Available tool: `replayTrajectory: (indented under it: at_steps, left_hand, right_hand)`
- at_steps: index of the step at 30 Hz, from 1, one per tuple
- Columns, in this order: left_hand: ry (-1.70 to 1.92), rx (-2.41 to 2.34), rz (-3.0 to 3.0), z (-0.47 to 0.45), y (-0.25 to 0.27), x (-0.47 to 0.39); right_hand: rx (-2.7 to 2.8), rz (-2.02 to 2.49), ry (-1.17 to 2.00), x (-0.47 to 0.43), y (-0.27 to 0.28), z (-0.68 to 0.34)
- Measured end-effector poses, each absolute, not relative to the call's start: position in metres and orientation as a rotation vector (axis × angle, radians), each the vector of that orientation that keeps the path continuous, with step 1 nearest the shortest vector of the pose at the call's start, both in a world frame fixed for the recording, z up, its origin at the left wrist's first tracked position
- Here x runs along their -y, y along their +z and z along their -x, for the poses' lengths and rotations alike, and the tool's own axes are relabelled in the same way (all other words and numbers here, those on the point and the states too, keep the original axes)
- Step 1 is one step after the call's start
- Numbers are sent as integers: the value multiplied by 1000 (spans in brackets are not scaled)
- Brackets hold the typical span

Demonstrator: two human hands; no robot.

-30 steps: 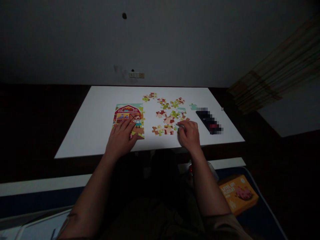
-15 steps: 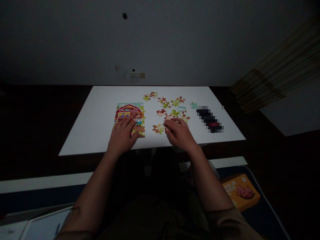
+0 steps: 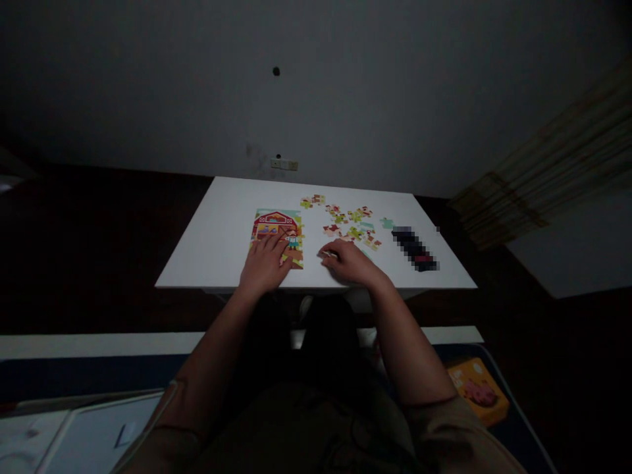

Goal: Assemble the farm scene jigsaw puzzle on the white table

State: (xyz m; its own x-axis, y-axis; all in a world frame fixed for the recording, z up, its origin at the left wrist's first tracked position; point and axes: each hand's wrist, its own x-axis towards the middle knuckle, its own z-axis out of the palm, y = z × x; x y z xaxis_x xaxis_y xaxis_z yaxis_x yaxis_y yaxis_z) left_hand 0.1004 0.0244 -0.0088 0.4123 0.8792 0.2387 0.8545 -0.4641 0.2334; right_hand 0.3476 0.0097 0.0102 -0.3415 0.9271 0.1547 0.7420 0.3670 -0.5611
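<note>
There is one barn puzzle [image 3: 274, 220], one table [image 3: 207, 253], one box [image 3: 481, 392]

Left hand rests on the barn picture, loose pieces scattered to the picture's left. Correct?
Not quite: the loose pieces lie to the right of the barn picture, as the head view shows. The left hand does rest on the picture.
</note>
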Motion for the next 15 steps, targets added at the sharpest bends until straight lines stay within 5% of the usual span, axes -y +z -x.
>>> replayTrajectory:
  at_steps: [7,15]
  left_hand:
    - [562,-1582,-2558,-95,-8,-20]
    - [607,-1563,-2539,-90,-11,-20]
  right_hand:
    - [1598,1526,812,-4,-9,-316]
    - [1777,1748,433,-5,-14,-297]
